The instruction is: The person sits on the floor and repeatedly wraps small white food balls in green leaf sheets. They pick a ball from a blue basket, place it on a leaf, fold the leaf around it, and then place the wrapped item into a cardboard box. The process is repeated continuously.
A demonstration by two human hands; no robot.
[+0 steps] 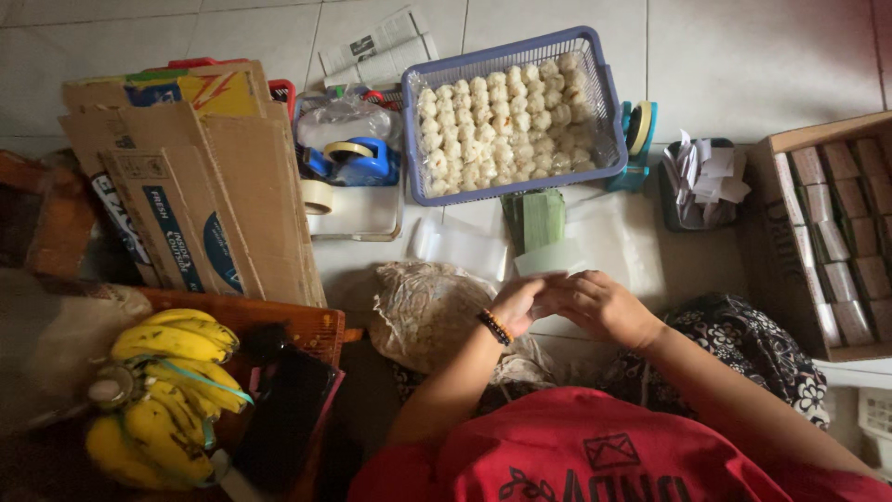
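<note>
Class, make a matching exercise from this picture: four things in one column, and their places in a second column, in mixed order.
Things:
1. Bananas
2. Blue basket of pale round snacks
3. Flattened cardboard
4. Box of wrapped packs

Places:
A. right edge
B. top middle
C. bottom left
D. upper left

Pairs: 1-C, 2-B, 3-D, 4-A

Pale green paper sheet [550,259] — flat, slightly tilted, held at its lower edge btwn both hands [567,302], above floor
</note>
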